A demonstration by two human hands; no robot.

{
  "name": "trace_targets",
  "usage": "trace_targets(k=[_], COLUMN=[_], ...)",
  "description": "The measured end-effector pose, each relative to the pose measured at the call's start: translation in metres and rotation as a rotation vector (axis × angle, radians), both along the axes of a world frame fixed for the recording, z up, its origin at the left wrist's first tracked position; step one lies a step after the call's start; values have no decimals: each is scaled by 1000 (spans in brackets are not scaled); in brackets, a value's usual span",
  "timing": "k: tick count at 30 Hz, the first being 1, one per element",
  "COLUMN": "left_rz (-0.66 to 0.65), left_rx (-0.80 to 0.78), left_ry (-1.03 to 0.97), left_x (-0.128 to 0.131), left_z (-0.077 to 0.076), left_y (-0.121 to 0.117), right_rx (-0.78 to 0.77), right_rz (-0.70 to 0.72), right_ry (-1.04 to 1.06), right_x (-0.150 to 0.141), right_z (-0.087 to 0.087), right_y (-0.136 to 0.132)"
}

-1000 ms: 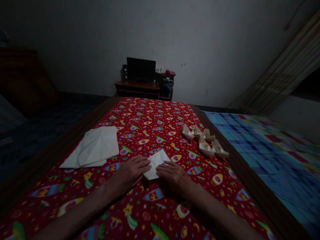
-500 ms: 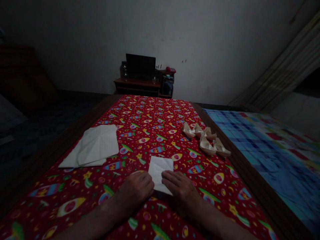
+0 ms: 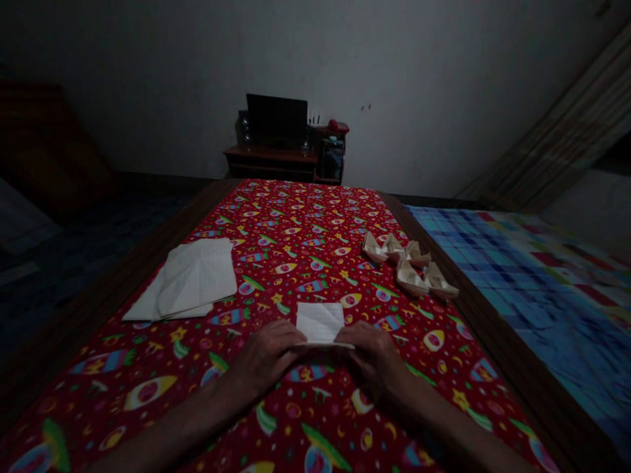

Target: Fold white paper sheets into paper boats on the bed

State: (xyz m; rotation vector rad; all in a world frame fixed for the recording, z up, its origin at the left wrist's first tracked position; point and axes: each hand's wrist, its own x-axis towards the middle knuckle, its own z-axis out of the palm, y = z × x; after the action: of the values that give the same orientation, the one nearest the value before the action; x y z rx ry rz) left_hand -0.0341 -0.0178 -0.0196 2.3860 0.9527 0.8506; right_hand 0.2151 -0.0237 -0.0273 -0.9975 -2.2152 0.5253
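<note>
A small white sheet of paper [image 3: 320, 320] with crease lines lies in front of me, its near edge lifted and bent up. My left hand [image 3: 273, 348] pinches the near left corner. At the near right corner, my right hand [image 3: 369, 348] has its fingers closed on the same paper. To the left rests a loose stack of larger creased white sheets [image 3: 197, 276], apart from my hands. Several folded paper boats [image 3: 414, 276] stand in a cluster to the right, beyond my right hand.
A red cloth with a rocket pattern [image 3: 305, 263] covers the surface under the paper, with dark wooden edges [image 3: 438, 249] on both sides. A bed with a blue checked sheet [image 3: 473, 263] is at the right. A monitor [image 3: 277, 120] stands on a desk by the far wall.
Both hands have shifted to the paper's near corners, and its near edge is now folded upward, so the sheet looks shorter. The stack and the paper boats lie as before.
</note>
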Motion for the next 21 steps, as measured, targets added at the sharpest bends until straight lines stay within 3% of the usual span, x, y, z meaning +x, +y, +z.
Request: trace_targets(k=[8,15,21], left_rz=[291,465,443], left_rx=[-224,-206,-100], left_ry=[176,372,408], left_x=[7,20,16], left_z=[7,17,6], left_y=[6,23,23], right_rx=[-312,-239,-178], right_rz=[-274,-392,-380], right_ry=[20,-147,-199], right_x=[-6,-15,-16], right_z=[4,15,14], right_y=[7,17,21])
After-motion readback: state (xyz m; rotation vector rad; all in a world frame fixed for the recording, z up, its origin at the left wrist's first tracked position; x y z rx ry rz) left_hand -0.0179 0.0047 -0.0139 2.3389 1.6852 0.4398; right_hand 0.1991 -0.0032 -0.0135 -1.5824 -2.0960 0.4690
